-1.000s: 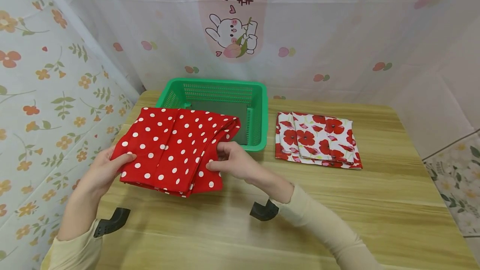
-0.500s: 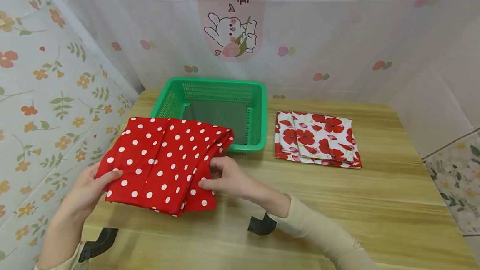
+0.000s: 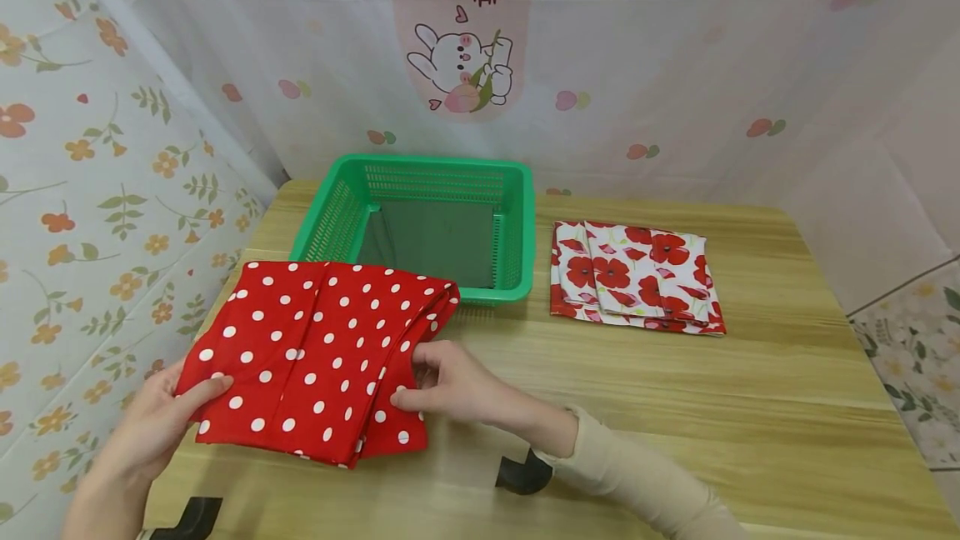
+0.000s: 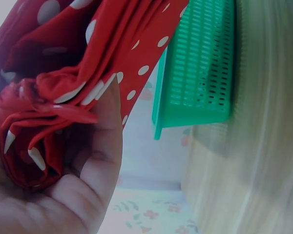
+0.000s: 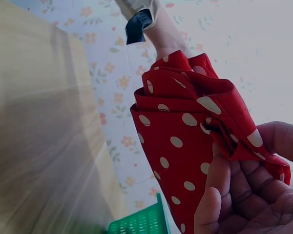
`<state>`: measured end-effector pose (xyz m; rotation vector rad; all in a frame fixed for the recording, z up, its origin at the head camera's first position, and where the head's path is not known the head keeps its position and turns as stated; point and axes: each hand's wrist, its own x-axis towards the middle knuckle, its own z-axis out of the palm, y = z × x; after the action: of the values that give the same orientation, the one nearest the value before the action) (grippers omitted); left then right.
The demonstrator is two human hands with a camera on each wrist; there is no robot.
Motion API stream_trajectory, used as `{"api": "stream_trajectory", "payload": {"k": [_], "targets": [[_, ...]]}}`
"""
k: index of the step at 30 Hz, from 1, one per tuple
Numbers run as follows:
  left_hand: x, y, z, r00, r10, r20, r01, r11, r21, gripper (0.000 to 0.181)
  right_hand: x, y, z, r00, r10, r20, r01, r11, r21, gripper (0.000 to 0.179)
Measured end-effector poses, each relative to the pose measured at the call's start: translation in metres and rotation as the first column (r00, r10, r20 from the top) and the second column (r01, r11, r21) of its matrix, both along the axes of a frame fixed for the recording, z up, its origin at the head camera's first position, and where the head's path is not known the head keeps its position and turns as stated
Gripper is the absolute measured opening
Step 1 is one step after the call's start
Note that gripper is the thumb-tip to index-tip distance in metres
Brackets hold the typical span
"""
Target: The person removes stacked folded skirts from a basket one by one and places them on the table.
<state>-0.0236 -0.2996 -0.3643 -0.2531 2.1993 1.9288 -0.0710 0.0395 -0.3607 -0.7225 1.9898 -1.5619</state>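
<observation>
A red cloth with white polka dots, folded in several layers, is held up between both hands in front of the basket. At its left edge the left hand grips it, thumb on top and fingers beneath. The right hand pinches the right edge, where the layers fan apart. In the left wrist view the bunched layers lie in the curled left palm. From the right wrist view, the right fingers are under the cloth's folded edge.
Behind the cloth stands a green perforated basket with a dark flat sheet on its floor. A folded white cloth with red poppies lies to the right on the wooden table. Patterned curtains close off the back and left.
Both hands have drawn the polka-dot cloth back from the basket, toward the body and left. More of the basket's inside now shows. The poppy cloth has stayed put.
</observation>
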Motion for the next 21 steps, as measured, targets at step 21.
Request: {"api": "stream_trajectory", "payload": {"k": [21], "targets": [[0.028, 0.001, -0.034, 0.989, 0.037, 0.145, -0.037, 0.999, -0.005, 0.023, 0.020, 0.002, -0.023, 0.998, 0.063, 0.032, -0.064, 0.997, 0.033, 0.012]]}}
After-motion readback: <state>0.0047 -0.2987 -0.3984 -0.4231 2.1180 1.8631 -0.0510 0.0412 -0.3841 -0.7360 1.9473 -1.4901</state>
